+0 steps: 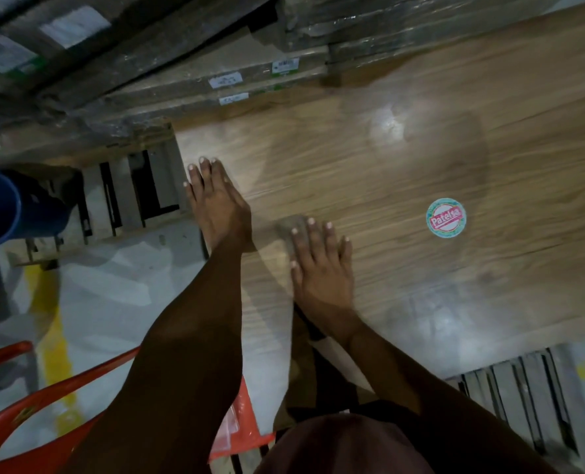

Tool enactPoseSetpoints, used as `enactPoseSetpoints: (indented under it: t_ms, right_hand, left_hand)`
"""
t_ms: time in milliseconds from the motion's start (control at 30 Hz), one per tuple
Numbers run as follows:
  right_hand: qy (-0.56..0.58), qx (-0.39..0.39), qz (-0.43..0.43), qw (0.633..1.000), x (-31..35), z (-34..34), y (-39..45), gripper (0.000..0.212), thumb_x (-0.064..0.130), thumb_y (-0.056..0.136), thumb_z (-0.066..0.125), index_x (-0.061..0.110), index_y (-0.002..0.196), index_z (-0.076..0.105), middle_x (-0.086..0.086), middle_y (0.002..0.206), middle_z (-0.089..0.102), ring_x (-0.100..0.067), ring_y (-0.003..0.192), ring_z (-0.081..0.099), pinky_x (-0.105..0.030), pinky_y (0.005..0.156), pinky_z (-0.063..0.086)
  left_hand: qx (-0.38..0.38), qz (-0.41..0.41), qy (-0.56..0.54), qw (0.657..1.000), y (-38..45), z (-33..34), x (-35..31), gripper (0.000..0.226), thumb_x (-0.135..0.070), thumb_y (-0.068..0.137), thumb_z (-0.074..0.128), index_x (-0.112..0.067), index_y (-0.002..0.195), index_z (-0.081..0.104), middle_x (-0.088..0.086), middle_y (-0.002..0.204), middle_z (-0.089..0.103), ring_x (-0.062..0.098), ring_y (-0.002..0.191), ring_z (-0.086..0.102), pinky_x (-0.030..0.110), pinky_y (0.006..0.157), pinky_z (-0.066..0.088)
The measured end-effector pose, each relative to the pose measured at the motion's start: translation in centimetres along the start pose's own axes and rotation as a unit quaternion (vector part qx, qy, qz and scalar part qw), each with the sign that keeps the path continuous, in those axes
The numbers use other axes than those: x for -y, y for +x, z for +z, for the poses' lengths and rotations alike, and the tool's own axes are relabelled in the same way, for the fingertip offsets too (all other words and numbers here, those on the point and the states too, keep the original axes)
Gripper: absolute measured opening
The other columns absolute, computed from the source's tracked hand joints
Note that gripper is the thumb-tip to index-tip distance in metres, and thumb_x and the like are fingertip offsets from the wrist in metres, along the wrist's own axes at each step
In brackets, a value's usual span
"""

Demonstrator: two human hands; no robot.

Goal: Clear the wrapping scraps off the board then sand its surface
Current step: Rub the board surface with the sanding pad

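Head view, left hand [216, 203] flat on board [369, 186] edge, fingers straight, right hand [322, 268] flat, pressing grey sanding pad [293, 229], round sticker [445, 217] nearby.

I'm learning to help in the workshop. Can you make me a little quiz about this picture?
1. True or false: both hands lie flat on the board.
2. What is under the right hand's fingers? A) a small grey pad B) a hammer C) a cup
3. What round thing is stuck on the board?

Key
1. True: the left hand rests near the board's edge, fingers straight.
2. A: a greyish pad, perhaps sandpaper.
3. A round sticker.
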State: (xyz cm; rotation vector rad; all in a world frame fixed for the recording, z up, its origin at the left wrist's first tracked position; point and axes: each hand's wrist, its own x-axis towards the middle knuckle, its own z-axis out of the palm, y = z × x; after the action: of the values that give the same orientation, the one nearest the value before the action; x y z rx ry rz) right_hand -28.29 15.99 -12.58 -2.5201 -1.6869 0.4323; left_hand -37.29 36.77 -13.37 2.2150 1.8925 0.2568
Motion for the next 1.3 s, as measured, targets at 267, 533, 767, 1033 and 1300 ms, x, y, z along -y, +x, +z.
enactPoseSetpoints:
  t_ms: [267,533,767,1033,1300]
  right_hand:
    - [-0.003,0.007,-0.010,1.000,1.4,1.7,-4.8,0.068,0.043,0.103,0.039,0.024,0.165,0.018,-0.009,0.172,0.016,-0.041,0.157,0.017,-0.070,0.119,0.016]
    - [0.012,0.024,-0.006,1.000,1.2,0.6,-5.2,0.065,0.044,0.104,0.034,0.026,0.165,0.018,-0.007,0.173,0.012,-0.036,0.159,0.009,-0.067,0.122,0.010]
    - [0.036,0.043,0.002,0.998,1.2,0.7,-5.1,0.063,0.045,0.105,0.027,0.027,0.164,0.016,-0.006,0.173,0.010,-0.036,0.159,0.007,-0.067,0.122,0.009]
    - [0.057,-0.018,0.110,0.992,-0.2,1.2,-5.6,0.062,0.045,0.108,0.027,0.024,0.165,0.014,-0.012,0.172,0.014,-0.040,0.158,0.011,-0.062,0.124,0.014]
    - [-0.011,0.025,-0.081,0.996,-0.2,2.4,-6.6,0.063,0.046,0.107,0.024,0.027,0.166,0.011,-0.007,0.174,0.007,-0.039,0.159,0.007,-0.071,0.122,0.008]
  left_hand:
    - [-0.014,0.007,-0.030,0.999,-0.5,0.0,0.3,0.054,-0.022,0.105,0.028,-0.009,0.155,0.041,0.009,0.166,0.033,0.031,0.157,0.020,0.045,0.129,0.009]
    - [-0.004,0.042,-0.055,0.998,-3.8,-0.2,1.2,0.053,-0.024,0.107,0.030,-0.006,0.156,0.038,0.013,0.165,0.033,0.032,0.156,0.021,0.046,0.129,0.009]
    - [0.070,-0.006,-0.048,0.996,-18.0,-1.0,3.2,0.056,-0.035,0.110,0.023,-0.019,0.164,0.018,0.004,0.173,0.011,0.024,0.160,0.004,0.050,0.128,0.011]
    - [0.093,-0.031,-0.061,0.993,-23.5,-1.5,3.6,0.056,-0.031,0.110,0.027,-0.019,0.164,0.018,0.003,0.173,0.010,0.025,0.160,0.003,0.055,0.124,0.023]
    - [0.091,-0.039,-0.063,0.993,-23.4,-1.5,3.6,0.055,-0.032,0.110,0.027,-0.018,0.163,0.021,0.004,0.172,0.012,0.026,0.160,0.005,0.053,0.124,0.023]
